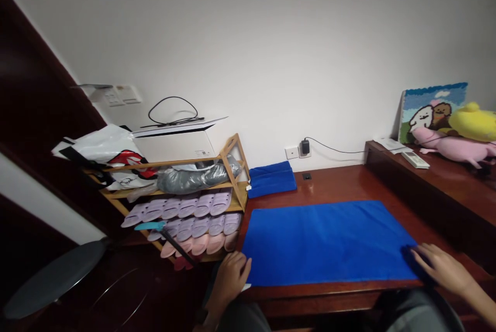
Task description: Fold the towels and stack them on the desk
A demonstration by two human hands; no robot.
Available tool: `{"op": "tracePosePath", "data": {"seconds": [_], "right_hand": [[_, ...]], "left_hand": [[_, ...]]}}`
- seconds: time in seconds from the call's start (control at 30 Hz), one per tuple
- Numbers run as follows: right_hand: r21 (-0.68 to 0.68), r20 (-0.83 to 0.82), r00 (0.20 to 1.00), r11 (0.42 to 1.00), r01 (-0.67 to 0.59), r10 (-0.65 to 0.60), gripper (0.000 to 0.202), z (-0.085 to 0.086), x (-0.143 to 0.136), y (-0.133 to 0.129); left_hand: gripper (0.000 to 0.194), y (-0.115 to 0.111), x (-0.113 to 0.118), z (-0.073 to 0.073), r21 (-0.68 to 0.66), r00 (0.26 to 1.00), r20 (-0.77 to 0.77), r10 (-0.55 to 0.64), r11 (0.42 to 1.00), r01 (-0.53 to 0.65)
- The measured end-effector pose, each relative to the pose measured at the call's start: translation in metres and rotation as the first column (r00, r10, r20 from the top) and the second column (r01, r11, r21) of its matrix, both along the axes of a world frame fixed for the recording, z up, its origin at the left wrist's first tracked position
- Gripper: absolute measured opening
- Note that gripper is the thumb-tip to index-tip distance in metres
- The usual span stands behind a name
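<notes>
A flat blue cloth (329, 244) lies spread on the reddish-brown wooden desk (337, 182), with slight creases across it. My left hand (231, 274) rests at the desk's front left, beside the cloth's near left corner. Its fingers are loosely bent, the thumb stands apart, and nothing shows in its grasp. Just below the thumb, a small white tag (247, 286) pokes out at that corner. At the opposite side my right hand (442, 266) lies open by the cloth's near right corner, fingertips close to the edge; whether they touch it is unclear.
A folded blue cloth (271, 179) lies at the back left of the desk. Left of it stands a wooden rack (236, 166) with slippers, bags and a white box (174, 143). A raised shelf (391, 161) at right carries plush toys (453, 146) and a remote control (415, 160).
</notes>
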State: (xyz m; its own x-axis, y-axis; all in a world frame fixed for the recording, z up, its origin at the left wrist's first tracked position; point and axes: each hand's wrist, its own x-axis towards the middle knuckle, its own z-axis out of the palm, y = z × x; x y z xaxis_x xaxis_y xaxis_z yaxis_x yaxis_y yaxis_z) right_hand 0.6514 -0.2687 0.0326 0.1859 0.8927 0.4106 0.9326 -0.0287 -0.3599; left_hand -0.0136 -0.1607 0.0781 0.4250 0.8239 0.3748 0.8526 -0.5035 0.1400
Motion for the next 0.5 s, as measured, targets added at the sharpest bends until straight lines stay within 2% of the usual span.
{"op": "tracePosePath", "data": {"seconds": [0.1,0.23,0.37,0.43,0.5], "right_hand": [[-0.102,0.053,0.991,0.988,-0.119,0.125,0.052,-0.01,-0.022,0.037],[-0.219,0.089,0.995,0.975,-0.027,0.048,0.071,-0.04,-0.044,0.073],[-0.371,0.122,0.992,0.926,0.076,-0.033,0.076,-0.066,-0.041,0.078],[-0.398,0.142,0.989,0.913,0.091,-0.037,0.076,-0.068,-0.035,0.076],[-0.407,0.179,0.982,0.904,0.132,-0.062,0.075,-0.059,-0.036,0.079]], "left_hand": [[0.041,0.04,0.018,-0.002,-0.025,1.0,0.007,0.012,1.0,-0.012],[0.033,0.096,0.042,-0.02,-0.076,0.999,-0.024,0.025,0.997,-0.027],[0.048,0.132,0.047,-0.043,-0.124,0.991,-0.068,0.112,0.985,-0.12],[0.053,0.14,0.043,-0.052,-0.147,0.984,-0.092,0.149,0.976,-0.162],[0.055,0.144,0.038,-0.057,-0.155,0.979,-0.112,0.17,0.97,-0.186]]}}
